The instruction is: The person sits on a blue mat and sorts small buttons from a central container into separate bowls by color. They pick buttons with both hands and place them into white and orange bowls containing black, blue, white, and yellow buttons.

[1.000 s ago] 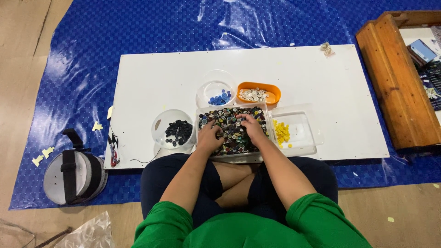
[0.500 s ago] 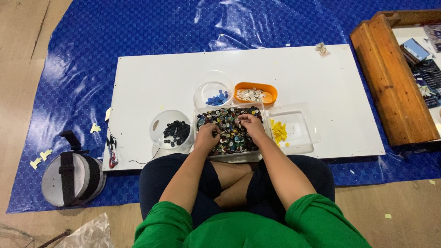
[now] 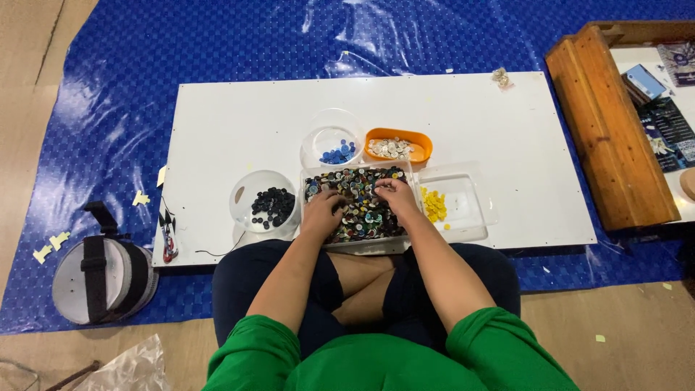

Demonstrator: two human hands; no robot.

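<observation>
Blue chequered plastic sheeting (image 3: 217, 65) covers the floor, and on it lies a flat white rectangular board (image 3: 253, 123) that serves as the work surface. At the near edge of the board sits a clear rectangular plastic tray filled with mixed multicoloured buttons (image 3: 356, 210). Both hands rest in this tray: the left hand (image 3: 323, 209) lies palm down on the buttons with fingers curled into the heap, and the right hand (image 3: 394, 197) has its fingertips drawn close together on the pile; whether either pinches a button cannot be told. Just right of the tray stands a clear shallow rectangular container with a small cluster of yellow buttons (image 3: 434, 205). Just left is a clear round bowl of black buttons (image 3: 272, 205). Behind the tray stand a clear round bowl of blue buttons (image 3: 338, 153) and, beside it, an orange oval dish of pale buttons (image 3: 397, 147). Off the board to the left rests a grey round case with a black strap (image 3: 101, 279). A long wooden crate (image 3: 604, 130) lies at the right.
</observation>
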